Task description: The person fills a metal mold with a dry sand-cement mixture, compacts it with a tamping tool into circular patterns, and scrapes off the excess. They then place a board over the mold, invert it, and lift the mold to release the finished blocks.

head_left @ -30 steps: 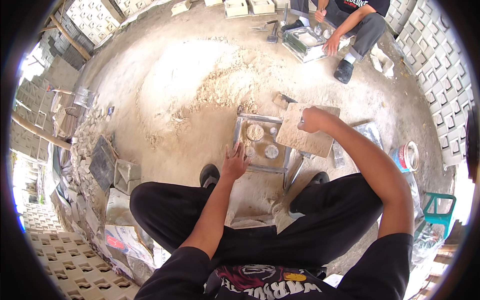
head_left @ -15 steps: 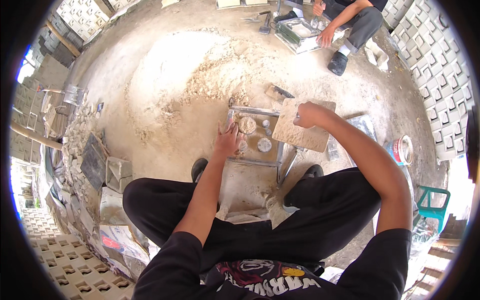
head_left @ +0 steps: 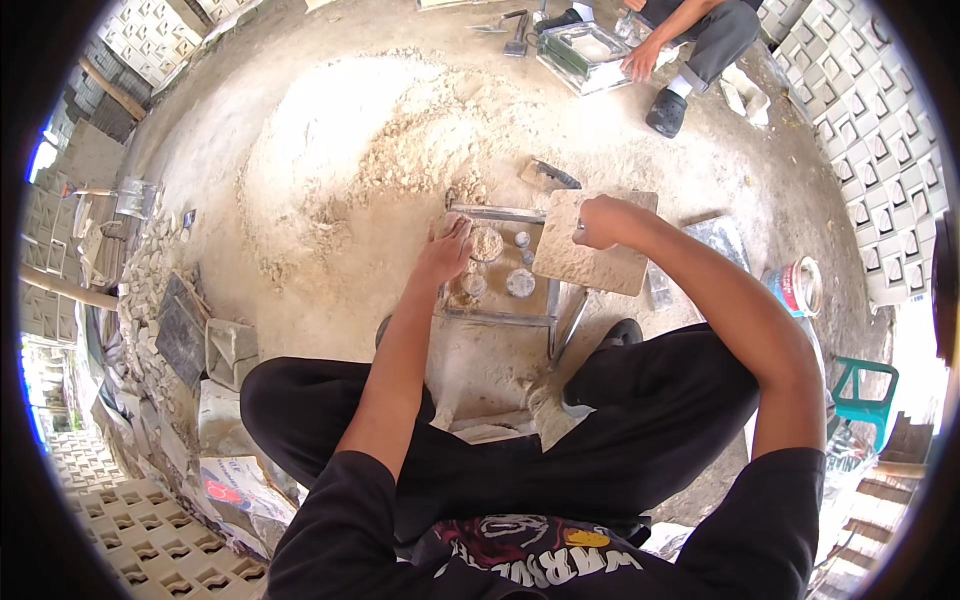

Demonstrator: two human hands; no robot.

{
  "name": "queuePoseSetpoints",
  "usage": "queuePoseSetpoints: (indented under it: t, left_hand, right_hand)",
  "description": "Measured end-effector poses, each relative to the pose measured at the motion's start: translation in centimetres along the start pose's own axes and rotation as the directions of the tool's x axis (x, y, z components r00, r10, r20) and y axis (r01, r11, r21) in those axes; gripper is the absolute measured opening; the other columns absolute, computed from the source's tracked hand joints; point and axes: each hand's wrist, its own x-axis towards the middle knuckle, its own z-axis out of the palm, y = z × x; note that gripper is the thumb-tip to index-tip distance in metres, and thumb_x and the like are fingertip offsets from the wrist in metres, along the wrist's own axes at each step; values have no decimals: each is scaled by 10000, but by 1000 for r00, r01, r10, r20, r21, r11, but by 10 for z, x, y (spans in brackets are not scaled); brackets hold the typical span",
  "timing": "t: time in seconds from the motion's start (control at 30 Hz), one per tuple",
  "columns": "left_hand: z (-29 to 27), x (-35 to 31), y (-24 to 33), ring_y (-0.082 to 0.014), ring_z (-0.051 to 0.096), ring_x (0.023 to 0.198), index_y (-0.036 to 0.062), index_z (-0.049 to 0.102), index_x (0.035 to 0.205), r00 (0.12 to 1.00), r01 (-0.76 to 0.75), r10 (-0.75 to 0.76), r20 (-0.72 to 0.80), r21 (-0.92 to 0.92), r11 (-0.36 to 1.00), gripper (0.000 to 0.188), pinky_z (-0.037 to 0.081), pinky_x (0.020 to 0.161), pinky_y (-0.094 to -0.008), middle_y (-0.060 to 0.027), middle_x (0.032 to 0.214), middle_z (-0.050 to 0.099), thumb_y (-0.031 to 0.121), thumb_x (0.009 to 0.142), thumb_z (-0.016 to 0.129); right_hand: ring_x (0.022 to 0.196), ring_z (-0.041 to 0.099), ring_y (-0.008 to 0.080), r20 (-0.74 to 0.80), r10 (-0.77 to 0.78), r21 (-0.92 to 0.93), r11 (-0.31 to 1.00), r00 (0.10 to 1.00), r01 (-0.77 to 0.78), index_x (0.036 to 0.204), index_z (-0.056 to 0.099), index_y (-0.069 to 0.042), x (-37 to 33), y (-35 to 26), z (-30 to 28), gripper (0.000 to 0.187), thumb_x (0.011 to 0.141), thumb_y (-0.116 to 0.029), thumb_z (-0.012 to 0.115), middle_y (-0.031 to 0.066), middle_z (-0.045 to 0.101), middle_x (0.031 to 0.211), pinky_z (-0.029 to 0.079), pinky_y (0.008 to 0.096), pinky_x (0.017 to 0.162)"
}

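A rectangular metal mould frame (head_left: pixel 500 318) lies on the ground in front of me, with round sandy discs (head_left: pixel 520 283) of different sizes inside. My left hand (head_left: pixel 450 245) rests on its left side near the far corner, fingers stretched out and laid flat. Over the frame's right side is a square, sand-coated board (head_left: pixel 612 268) with rounded corners. My right hand (head_left: pixel 600 222) is closed in a fist on top of the board, holding it; the grip itself is hidden under the fingers. Just beyond the frame lies a trowel-like tool (head_left: pixel 551 174) with a dark handle.
A broad heap of pale sand (head_left: pixel 400 150) spreads beyond the frame. Another person (head_left: pixel 690 50) works at a second mould (head_left: pixel 590 55) at the far right. Rubble (head_left: pixel 140 290) lies left; a bucket (head_left: pixel 800 286) and green stool (head_left: pixel 864 390) stand right.
My left hand has slid a little away from me along the frame's left side, uncovering more of a near disc. The right hand keeps its hold on the board. The whole view has shifted slightly.
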Motion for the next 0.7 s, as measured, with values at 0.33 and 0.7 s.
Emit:
queuePoseSetpoints:
  t: [0.33, 0.7]
  left_hand:
    - [28, -60, 1, -339, 232, 1424, 1, 243, 1473, 980, 32, -56, -191, -126, 992, 617, 153, 1167, -462, -195, 1543, 223, 356, 986, 375]
    - [43, -88, 36, -357, 100, 1453, -43, 133, 1484, 934, 274, -260, -245, 24, 961, 734, 65, 1156, -545, -236, 1552, 129, 421, 974, 385]
  right_hand:
    - [829, 673, 350, -18, -43, -36, 998, 999, 42, 885, 703, 8, 0, -12, -1, 362, 778, -328, 620, 203, 690, 888, 541, 442, 747]
    - [850, 670, 340, -33, -53, -28, 998, 998, 52, 895, 718, -15, -9, -31, -12, 344, 768, -317, 615, 181, 696, 925, 535, 449, 755]
